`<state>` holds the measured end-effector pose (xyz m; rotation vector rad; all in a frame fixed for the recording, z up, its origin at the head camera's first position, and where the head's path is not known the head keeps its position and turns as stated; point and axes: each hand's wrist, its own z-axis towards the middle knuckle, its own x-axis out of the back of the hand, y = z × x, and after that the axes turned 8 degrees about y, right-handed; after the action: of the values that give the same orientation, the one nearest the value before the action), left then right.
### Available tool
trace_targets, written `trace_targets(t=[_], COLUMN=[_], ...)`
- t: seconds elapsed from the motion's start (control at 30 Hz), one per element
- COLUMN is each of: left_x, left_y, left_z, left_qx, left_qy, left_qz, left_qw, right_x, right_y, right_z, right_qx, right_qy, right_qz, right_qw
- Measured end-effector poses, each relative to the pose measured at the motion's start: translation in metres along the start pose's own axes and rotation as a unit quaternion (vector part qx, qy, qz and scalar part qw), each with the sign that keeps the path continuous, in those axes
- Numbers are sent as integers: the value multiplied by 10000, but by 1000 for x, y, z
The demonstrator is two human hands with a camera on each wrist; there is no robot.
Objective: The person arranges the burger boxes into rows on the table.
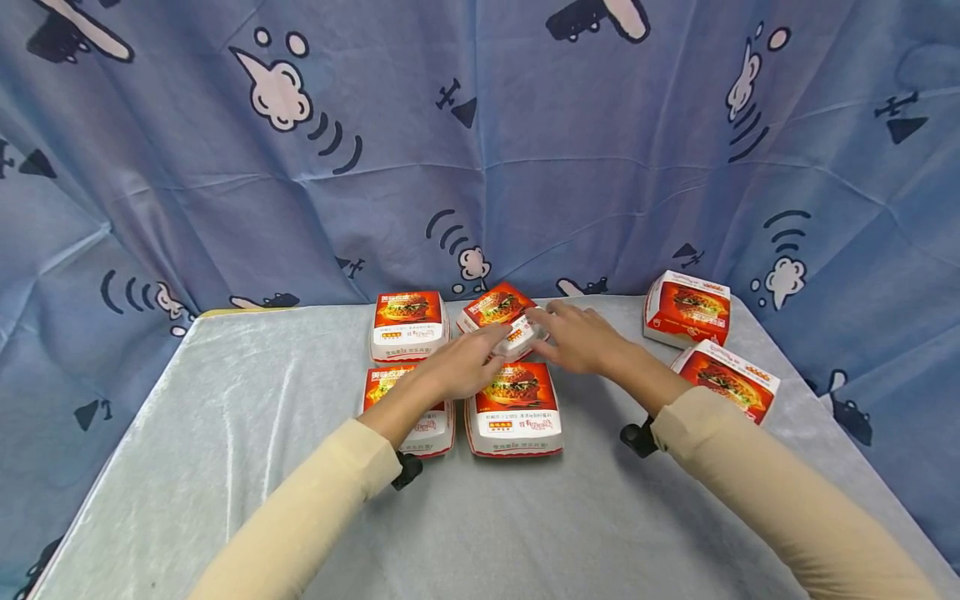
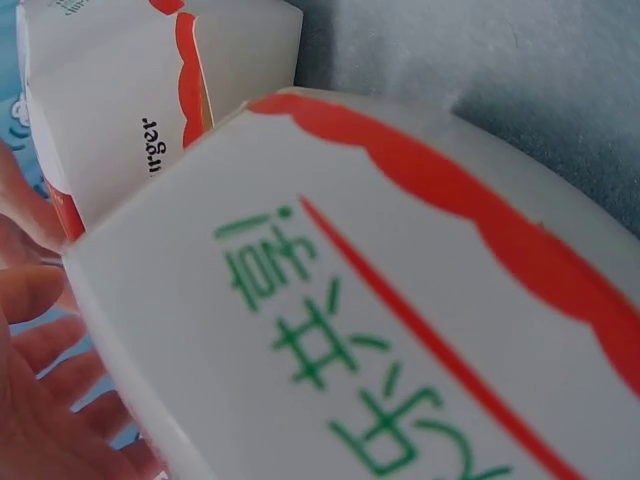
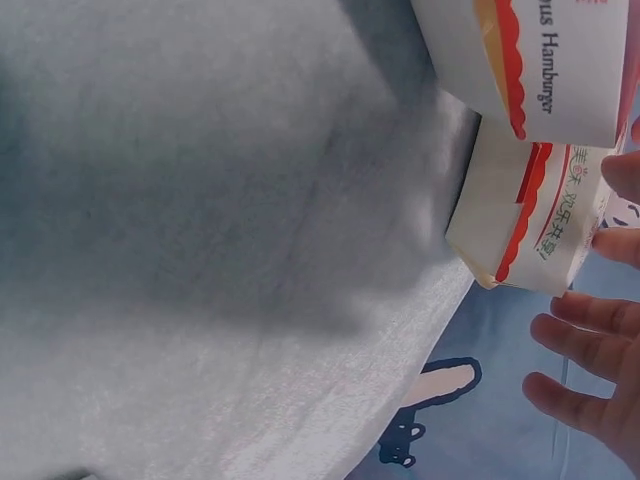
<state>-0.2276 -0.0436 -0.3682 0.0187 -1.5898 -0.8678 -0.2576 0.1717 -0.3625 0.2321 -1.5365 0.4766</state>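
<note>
A red and white hamburger box [image 1: 497, 305] lies turned at an angle at the back middle of the table, between my two hands. My left hand [image 1: 467, 365] is at its front edge, above the boxes in front, fingers extended and loosely bent. At its right side is my right hand [image 1: 576, 337], its fingers spread in the right wrist view. Whether the fingertips touch the box I cannot tell. Directly in front stands another hamburger box [image 1: 517, 417]. My left forearm partly hides a front-left hamburger box [image 1: 435, 429]. Behind that one is a back-left hamburger box [image 1: 408, 323].
Two more hamburger boxes stand at the right: one at the back [image 1: 688, 310], the other nearer [image 1: 727, 377], partly behind my right sleeve [image 1: 720, 433]. A grey cloth covers the table [image 1: 247, 400]. A blue patterned curtain [image 1: 420, 125] hangs behind its back edge.
</note>
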Motion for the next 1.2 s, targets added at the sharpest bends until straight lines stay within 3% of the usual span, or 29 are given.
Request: trace_targets(t=[0.4,0.6,0.87,1.2], left_x=[0,0,1,1], left_y=[2,0,0,2], left_z=[0,0,0,-2], left_qx=[58,92,170,281], left_qy=[-102,-77,-65,-126], left_qz=[117,193,264,304], left_qw=[9999,9997,9995,9991], right_x=[0,1,0,2], right_y=[-3,-1,0,0], right_z=[-3,-1,-1,-6], right_qx=[66,-51,-87,59], right_qy=[70,39,-293,-88], right_qz=[-106,233,584,443], right_qw=[9999,9997,9978,9990])
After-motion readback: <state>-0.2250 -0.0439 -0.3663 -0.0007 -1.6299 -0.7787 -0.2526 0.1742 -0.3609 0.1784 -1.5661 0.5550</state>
